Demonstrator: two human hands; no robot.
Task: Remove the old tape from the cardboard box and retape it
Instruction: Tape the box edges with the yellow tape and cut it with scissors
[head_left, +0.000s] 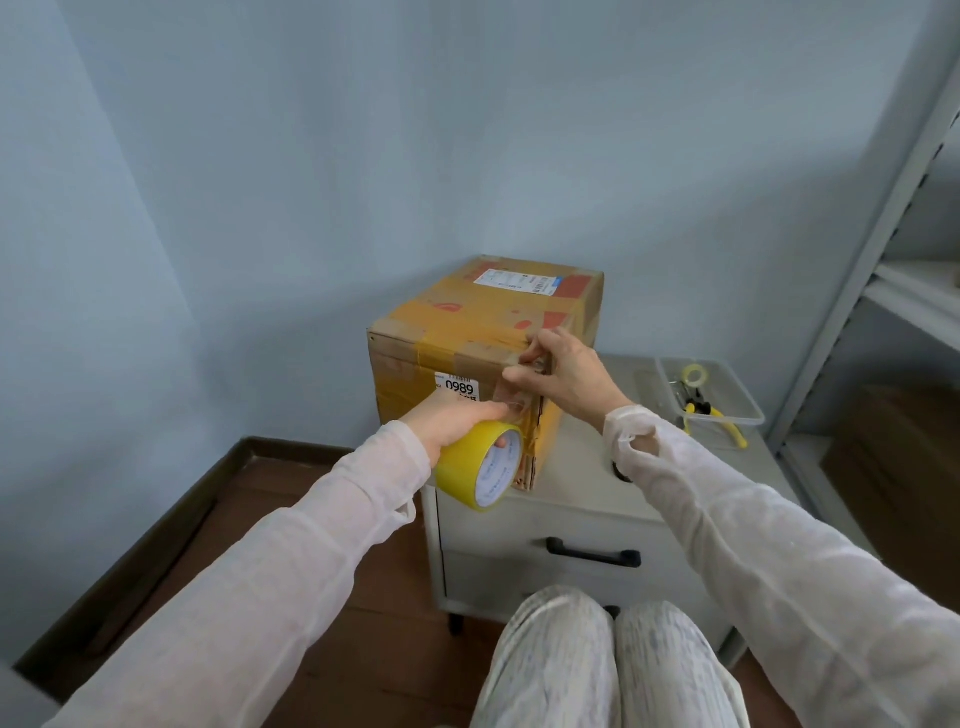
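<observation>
A cardboard box (467, 332) wrapped in yellowish tape stands on a grey bedside cabinet (571, 519). A white label reading 0989 sits on its near face. My left hand (457, 421) grips a yellow tape roll (480, 465) against the box's lower near corner, fingers through the core. A clear strip of tape runs from the roll up the near right edge. My right hand (558, 371) pinches the tape's end against the upper part of that edge, thumb and fingers curled on it.
A clear plastic tray (727, 415) on the cabinet's right side holds a small tape roll and yellow-handled pliers (719, 423). A grey metal shelf (872, 270) stands to the right. The cabinet drawer has a black handle (592, 553). My knees are below.
</observation>
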